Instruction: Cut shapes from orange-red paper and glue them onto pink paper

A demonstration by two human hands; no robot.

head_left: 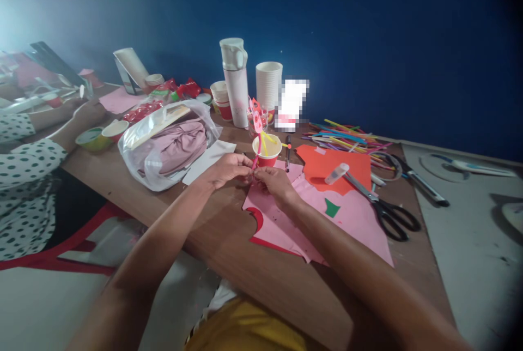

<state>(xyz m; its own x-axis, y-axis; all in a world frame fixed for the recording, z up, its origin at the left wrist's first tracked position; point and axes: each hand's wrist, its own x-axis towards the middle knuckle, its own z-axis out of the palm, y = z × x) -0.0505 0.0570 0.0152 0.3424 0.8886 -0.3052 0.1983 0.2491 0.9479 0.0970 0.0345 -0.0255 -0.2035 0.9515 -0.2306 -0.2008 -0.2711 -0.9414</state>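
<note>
Both my hands meet in front of a red paper cup (267, 150) on the wooden table (229, 242). My left hand (226, 169) is closed, pinching the lower end of a pink straw (255, 160) that rises past the cup. My right hand (273, 181) is closed too, its fingertips pressed to the same straw end. A yellow straw (265, 141) leans out of the cup, and a pink paper figure (255, 115) stands above it. Pink paper sheets (327, 225) lie under my right wrist.
Black scissors (384, 209), a glue stick (336, 173), orange paper (339, 168) and several coloured straws (347, 138) lie to the right. A plastic bag (169, 144), a white flask (235, 81) and stacked cups (268, 85) stand behind. A person in a dotted sleeve (24, 160) sits at the left.
</note>
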